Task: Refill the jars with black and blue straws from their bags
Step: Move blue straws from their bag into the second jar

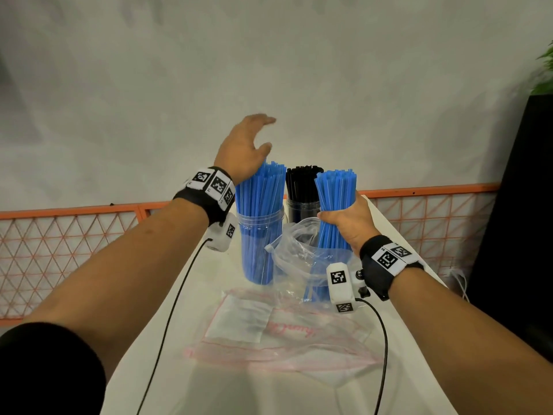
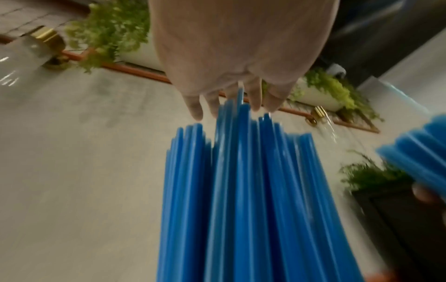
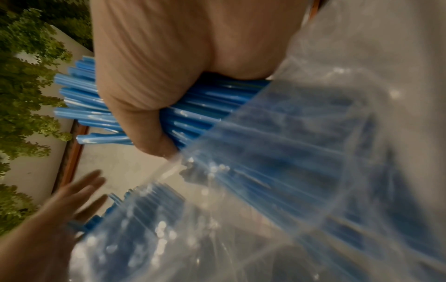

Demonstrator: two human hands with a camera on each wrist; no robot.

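A clear jar packed with blue straws stands mid-table. Behind it sits a second jar of black straws. My left hand hovers open over the tops of the jar's blue straws, fingers spread and holding nothing. My right hand grips an upright bundle of blue straws, its lower end still inside a clear bag. In the right wrist view the bag drapes over that bundle, and my left hand shows at the lower left.
An empty zip bag with pink print lies flat on the white table in front of the jars. An orange wire fence runs behind the table. A dark planter stands at the right. Wrist-camera cables trail over the table.
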